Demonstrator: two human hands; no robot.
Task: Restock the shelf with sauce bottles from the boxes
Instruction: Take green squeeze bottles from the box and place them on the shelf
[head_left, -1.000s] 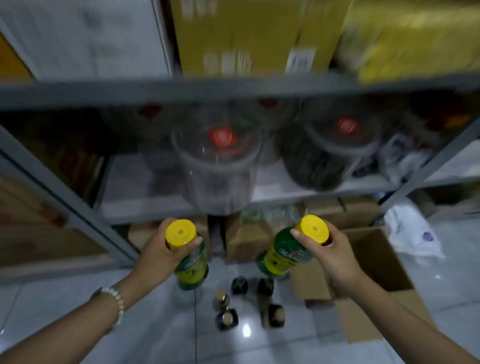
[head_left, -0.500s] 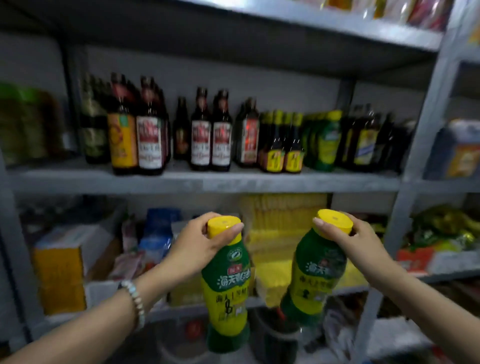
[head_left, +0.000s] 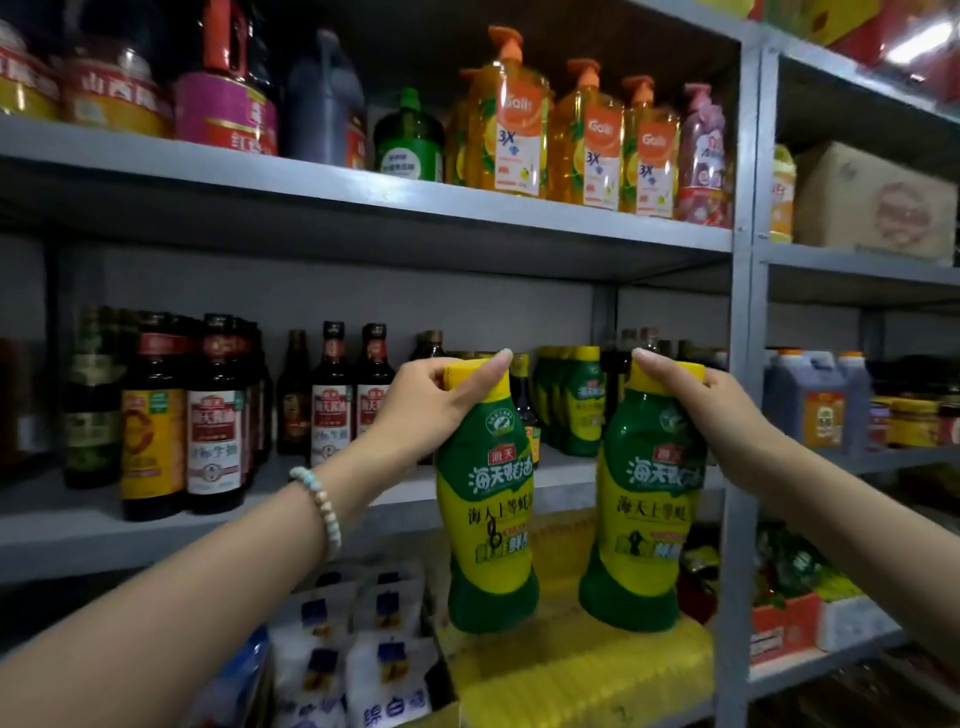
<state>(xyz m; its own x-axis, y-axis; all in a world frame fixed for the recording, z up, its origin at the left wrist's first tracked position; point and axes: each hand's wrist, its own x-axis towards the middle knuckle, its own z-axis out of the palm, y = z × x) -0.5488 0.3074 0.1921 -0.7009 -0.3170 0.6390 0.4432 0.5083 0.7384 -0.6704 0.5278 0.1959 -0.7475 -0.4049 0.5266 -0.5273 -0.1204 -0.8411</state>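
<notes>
The left sauce bottle is being gripped round its yellow cap by the left hand, the right sauce bottle by the right hand, just near of the middle shelf. Likely full, heavy, slick plastic: neck grips are being favoured.

Top row: three orange pump-top detergent bottles, upright, side by side; one pink pump bottle just right of them; one squat green bottle to their left. Bottom row: stacked white packets with blue print; yellow wrapped packs just beside them on the right.
</notes>
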